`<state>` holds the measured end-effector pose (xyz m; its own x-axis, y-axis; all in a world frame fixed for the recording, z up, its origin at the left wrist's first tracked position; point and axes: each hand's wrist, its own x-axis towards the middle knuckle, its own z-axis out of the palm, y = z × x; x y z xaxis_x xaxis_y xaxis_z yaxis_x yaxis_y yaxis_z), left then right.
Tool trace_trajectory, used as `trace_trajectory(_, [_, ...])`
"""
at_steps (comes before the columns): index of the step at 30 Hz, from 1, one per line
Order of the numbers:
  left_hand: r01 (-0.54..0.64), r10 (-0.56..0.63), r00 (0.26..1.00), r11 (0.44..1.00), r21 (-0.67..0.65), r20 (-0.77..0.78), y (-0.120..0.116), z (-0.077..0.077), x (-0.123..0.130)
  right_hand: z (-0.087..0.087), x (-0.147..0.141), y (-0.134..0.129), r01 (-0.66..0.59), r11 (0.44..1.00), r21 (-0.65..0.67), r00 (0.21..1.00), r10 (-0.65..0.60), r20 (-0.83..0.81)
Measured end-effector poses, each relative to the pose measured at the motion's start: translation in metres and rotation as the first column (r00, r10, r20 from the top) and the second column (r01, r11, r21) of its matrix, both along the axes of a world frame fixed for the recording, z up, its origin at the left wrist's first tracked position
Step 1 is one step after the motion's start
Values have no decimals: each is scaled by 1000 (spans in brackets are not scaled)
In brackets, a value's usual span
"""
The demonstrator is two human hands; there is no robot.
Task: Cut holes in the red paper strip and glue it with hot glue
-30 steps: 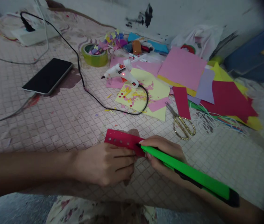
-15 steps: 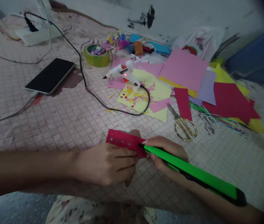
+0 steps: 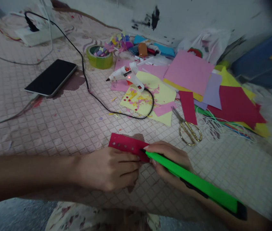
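Note:
My left hand point(image 3: 108, 170) lies on a dark pink strip point(image 3: 123, 140) and presses it down with bunched fingers, hiding its lower part. Several small pale round spots run in a row along the strip. In a pen-like grip, my right hand point(image 3: 172, 158) holds a long green tool with black parts point(image 3: 196, 179), which looks like a utility knife. Its narrow dark tip is at the strip's right part, just right of the row. Whether the tip cuts in cannot be seen. Gold-handled scissors point(image 3: 190, 133) lie beyond my right hand.
A white glue gun point(image 3: 131, 75) with a lit red light rests on a pale yellow sheet point(image 3: 165, 118) with scraps. Its black cord point(image 3: 85, 73) crosses the table. A phone point(image 3: 51, 77), green tape roll point(image 3: 99, 61), coloured sheets point(image 3: 191, 72) and white string point(image 3: 214, 128) lie around.
The green tool's rear end has swung slightly left and down, and its tip has shifted a little left on the strip. My left hand stays nearly in place.

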<state>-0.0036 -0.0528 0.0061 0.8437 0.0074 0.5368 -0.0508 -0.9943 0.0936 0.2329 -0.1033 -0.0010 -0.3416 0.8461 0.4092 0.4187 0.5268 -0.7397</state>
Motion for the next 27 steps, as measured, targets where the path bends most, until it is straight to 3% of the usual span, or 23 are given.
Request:
trace_trajectory(6, [-4,4,1000,1000,-5,2,0,1,0,7,-2,-2,98,995,2,995,-98,-24])
trace_trajectory(27, [-13,13,1000,1000,2,-10,0,0,1,4,-1,-3,60,998,14,998,-61,14])
